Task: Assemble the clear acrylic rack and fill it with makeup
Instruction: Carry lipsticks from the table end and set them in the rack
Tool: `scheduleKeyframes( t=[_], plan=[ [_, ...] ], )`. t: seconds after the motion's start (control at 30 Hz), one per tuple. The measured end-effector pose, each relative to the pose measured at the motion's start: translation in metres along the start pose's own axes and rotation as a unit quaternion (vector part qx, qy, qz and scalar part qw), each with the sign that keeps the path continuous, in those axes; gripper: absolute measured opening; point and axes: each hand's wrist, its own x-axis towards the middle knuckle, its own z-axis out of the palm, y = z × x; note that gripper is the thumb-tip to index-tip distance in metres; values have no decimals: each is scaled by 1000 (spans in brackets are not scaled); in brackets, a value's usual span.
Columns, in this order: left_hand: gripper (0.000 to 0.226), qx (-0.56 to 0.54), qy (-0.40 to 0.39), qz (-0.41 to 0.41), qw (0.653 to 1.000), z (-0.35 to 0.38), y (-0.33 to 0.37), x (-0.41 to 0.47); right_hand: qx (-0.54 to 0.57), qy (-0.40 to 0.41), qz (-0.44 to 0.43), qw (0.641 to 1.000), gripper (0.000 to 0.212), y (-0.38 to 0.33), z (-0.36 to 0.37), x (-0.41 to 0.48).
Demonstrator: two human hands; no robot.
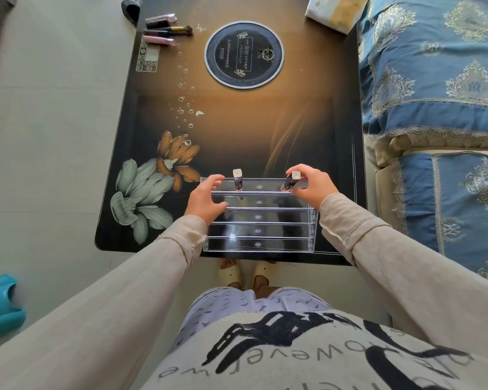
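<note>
Acrylic rack (258, 218) sat low-centre; right hand (313, 187) pinched a tilted lipstick tube (290, 181) over its far row's right end, left hand (204, 197) hung relaxed, empty, opposite.

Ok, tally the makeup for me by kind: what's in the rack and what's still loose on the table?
Tubes in the rack: 2, the standing tube and the held tube in the right hand grip
Tubes loose at the table far corner: 2, the upper pink tube and the lower pink tube
Loose brush: 1
Total: 5
</note>
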Motion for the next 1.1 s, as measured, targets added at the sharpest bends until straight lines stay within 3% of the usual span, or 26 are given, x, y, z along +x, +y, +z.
scheduleKeyframes(
  t=[0.13,0.23,0.33,0.43,0.53,0.63,0.77,0.93,1.1],
  plan=[
    [48,7,51,6,999,3,-21,-25,19,32,31,999,38,12,7,-11],
    [31,19,34,-48,998,11,-46,-45,47,88,90,991,30,34,20,-32],
    [20,51,-79,-129,987,20,-74,-70,53,90,167,980,21,62,44,-62],
    [23,122,-214,-170,954,28,-101,-99,46,24,230,972,18,88,75,-95],
    [23,149,-268,-200,931,27,-124,-122,52,-55,277,958,16,105,101,-124],
    [19,120,-239,-236,934,20,-139,-134,61,-104,329,937,15,115,116,-141],
    [22,103,-196,-267,938,8,-149,-131,76,-84,371,922,16,123,120,-145],
    [21,-2,-44,-292,956,-2,-149,-127,-40,-193,344,918,24,119,113,-135],
    [20,-117,46,-344,930,13,-146,-162,-175,-273,263,909,28,114,100,-108]
  ],
)
